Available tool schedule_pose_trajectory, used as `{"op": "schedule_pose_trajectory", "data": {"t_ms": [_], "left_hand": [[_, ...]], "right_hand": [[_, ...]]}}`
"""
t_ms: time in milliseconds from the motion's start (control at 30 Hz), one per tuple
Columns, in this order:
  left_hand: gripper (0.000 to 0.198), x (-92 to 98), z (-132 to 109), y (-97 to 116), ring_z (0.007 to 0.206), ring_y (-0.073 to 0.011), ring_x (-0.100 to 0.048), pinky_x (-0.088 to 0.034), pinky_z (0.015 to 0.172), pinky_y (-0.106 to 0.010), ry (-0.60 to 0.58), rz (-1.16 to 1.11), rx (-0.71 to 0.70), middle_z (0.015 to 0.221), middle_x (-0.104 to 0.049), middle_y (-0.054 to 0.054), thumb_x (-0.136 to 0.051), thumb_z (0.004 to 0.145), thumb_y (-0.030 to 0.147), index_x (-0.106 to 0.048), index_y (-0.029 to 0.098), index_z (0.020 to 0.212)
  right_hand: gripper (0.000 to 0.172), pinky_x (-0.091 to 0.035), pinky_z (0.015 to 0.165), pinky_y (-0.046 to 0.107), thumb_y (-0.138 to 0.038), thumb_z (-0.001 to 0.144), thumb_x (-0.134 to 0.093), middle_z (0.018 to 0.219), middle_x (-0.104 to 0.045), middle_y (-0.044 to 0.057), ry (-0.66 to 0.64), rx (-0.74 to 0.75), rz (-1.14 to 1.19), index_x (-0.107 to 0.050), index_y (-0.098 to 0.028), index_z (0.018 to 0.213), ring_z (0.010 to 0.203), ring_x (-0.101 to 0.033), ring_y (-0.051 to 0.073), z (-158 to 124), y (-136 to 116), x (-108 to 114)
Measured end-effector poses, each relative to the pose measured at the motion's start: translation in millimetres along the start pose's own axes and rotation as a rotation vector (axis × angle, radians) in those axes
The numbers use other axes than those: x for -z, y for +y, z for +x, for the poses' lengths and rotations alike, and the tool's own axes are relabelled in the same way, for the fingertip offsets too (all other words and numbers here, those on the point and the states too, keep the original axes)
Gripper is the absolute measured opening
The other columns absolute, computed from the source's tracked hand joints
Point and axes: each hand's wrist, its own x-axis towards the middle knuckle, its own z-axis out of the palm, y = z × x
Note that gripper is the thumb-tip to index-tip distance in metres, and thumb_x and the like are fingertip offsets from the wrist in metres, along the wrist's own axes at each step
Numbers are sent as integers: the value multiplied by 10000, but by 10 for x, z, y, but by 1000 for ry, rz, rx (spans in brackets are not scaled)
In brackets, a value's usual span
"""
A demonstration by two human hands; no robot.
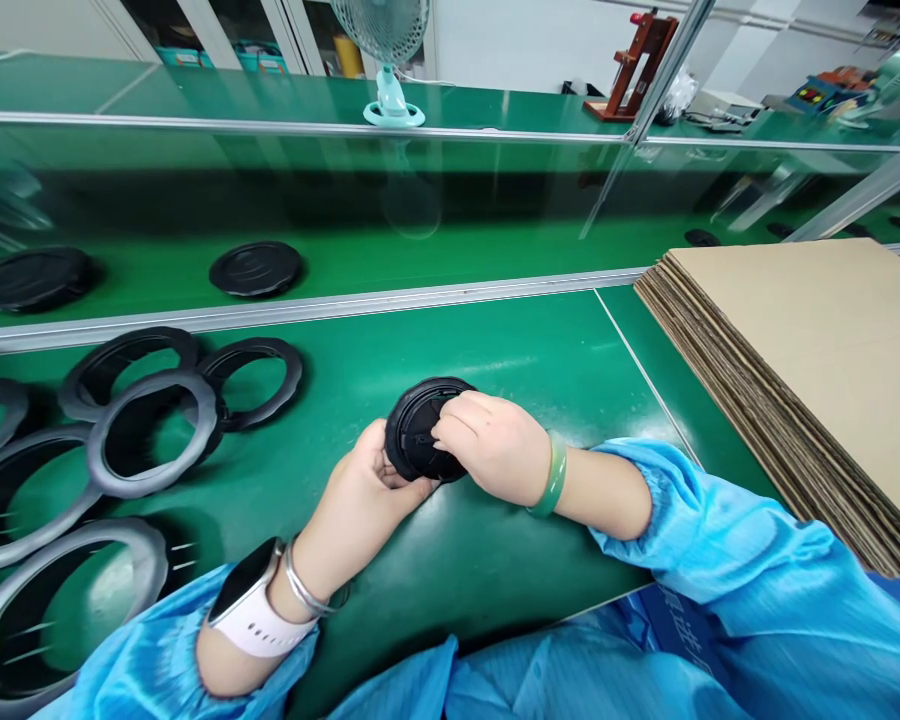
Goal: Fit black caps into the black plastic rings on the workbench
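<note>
Far left of the green bench (540,350), a bunch of grey and black rings (154,432) are lying overlapped in a loose pile, some running off the edge of the view. Behind them, past the metal rail (420,296), two black round discs are sitting on the conveyor belt (435,245): one at the far left (30,278) and one a bit further in (256,268).

Moving in, the left hand (360,492) is gripping the lower left edge of a black round cap (420,428), thumb pressing up against the rim. There's a white smartwatch (249,598) and a thin silver bangle (301,588) on that wrist, and a light blue sleeve (120,668) bunching up behind it. The cap is being held tilted just off the bench surface, roughly dead centre of the view, between both hands.

The right hand (491,445) is curling over the cap's right side, fingers (450,425) bending down onto its face, so it's grasping the cap too (can't tell what's printed or moulded on it, too dark). A green jade-looking bangle (553,476) is sitting on that wrist.

Up at the back, a pale teal desk fan (387,60) is standing on the far shelf, and a reddish wooden stand (634,68) is off to its right. Far right, a stack of flat cardboard sheets (810,370) is resting on the bench, well apart from the hands.
</note>
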Motion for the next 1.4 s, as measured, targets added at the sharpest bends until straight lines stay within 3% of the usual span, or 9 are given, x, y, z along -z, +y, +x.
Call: {"op": "schedule_pose_trajectory", "data": {"t_ms": [133,267,467,767,933,1100,1267,1400], "left_hand": [[589,-5,10,11,937,-234,-704,-576,834,-380,-16,-81,25,1015,-721,-36,-827,648,345,-482,206,1104],[565,-10,15,-7,846,-226,-708,-579,753,-358,-1,-31,17,922,-716,-13,-819,640,330,-484,210,1080],[513,-23,-1,-46,754,-223,-694,-553,619,-315,21,73,-29,847,-692,5,-773,680,320,-482,226,1092],[464,-50,-5,-74,839,-221,-687,-530,648,-295,34,79,-126,989,-688,-26,-716,719,261,-487,228,1121],[450,-52,-1,-33,839,-227,-674,-525,661,-305,45,144,-164,980,-669,-38,-695,709,212,-497,216,1113],[428,-56,-3,-15,695,-199,-651,-509,586,-293,17,105,-114,841,-638,1,-699,715,236,-469,214,1076],[430,-55,17,-35,751,-212,-686,-535,615,-299,5,45,-92,877,-659,1,-724,718,268,-444,229,1042],[478,-48,31,-41,821,-223,-703,-558,656,-308,9,25,-69,931,-683,-8,-748,711,291,-434,234,1067]], "right_hand": [[149,-483,836,356,-183,1012,-519,874,-575,88,-19,63,101,-580,-136,885,862,-521,239,9,128,-43],[130,-478,790,365,-154,1001,-515,873,-558,96,-35,19,20,-577,-131,890,843,-509,246,16,38,-15],[287,-434,644,349,-80,980,-365,768,-503,82,45,-32,-101,-579,-144,799,729,-450,240,52,-144,27],[384,-424,650,346,-109,1030,-293,799,-540,88,43,98,-65,-610,-142,816,724,-450,224,12,-58,155],[343,-453,674,351,-123,1033,-358,803,-562,90,3,109,-47,-620,-136,811,723,-477,223,-7,-45,193],[250,-508,826,392,-169,1034,-411,914,-604,128,10,17,60,-629,-121,921,878,-563,250,-10,-6,81],[286,-505,903,417,-171,1041,-380,1002,-612,142,56,-40,63,-582,-74,1219,951,-562,263,-16,-22,-27],[335,-515,882,426,-109,1018,-363,966,-603,148,45,-26,18,-561,-22,1275,910,-546,269,-27,-38,-79]]}}
